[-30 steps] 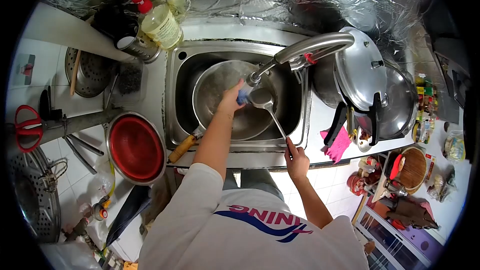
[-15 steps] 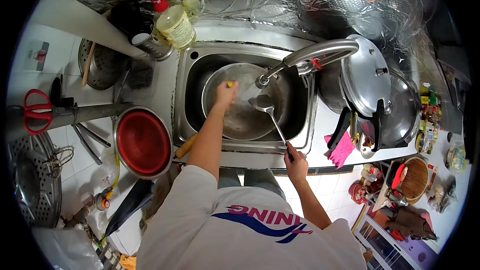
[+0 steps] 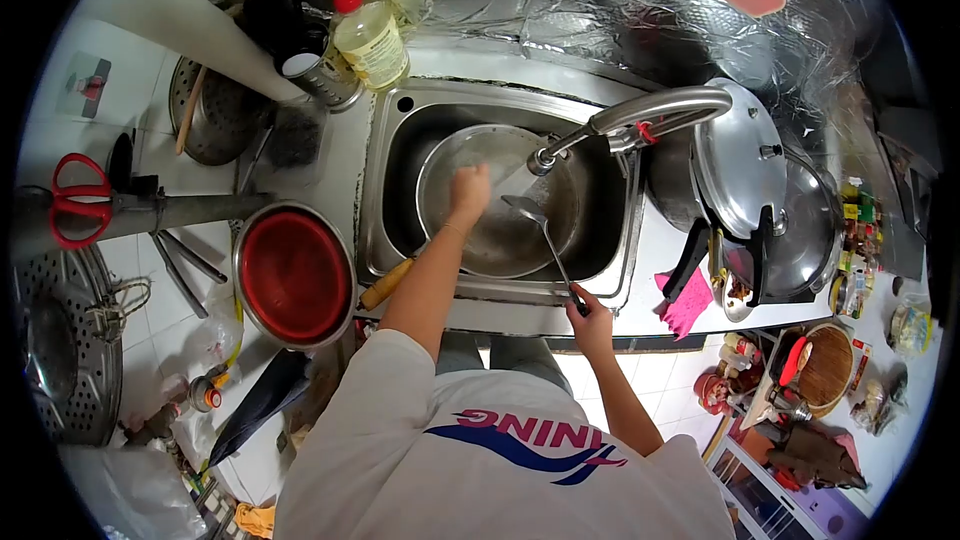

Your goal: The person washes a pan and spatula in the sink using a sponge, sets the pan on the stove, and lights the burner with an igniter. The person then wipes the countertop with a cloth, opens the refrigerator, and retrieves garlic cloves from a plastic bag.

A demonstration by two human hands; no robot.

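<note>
My right hand [image 3: 592, 321] is closed round the black handle of a metal wok spatula [image 3: 526, 207]. Its head is over a large round metal basin [image 3: 432, 162], which stands in the steel sink [image 3: 612, 258]. Fingers curled, my left hand [image 3: 470, 190] is above the basin, left of the spatula's head and apart from it. What it grips is hidden and slightly blurred. The curved faucet [image 3: 655, 100] hangs over the basin, with a pale streak of water below its spout.
A red bowl in a metal rim [image 3: 295, 275] stands to the left, near a wooden handle [image 3: 387, 284]. Behind the sink is a soap bottle [image 3: 372, 45]. At right are a pressure cooker [image 3: 735, 160] and a pink cloth [image 3: 686, 302].
The view has shifted slightly. The spatula's head has turned to show a narrower face. My left hand has rotated, and the small yellow bit at its fingers no longer shows.
</note>
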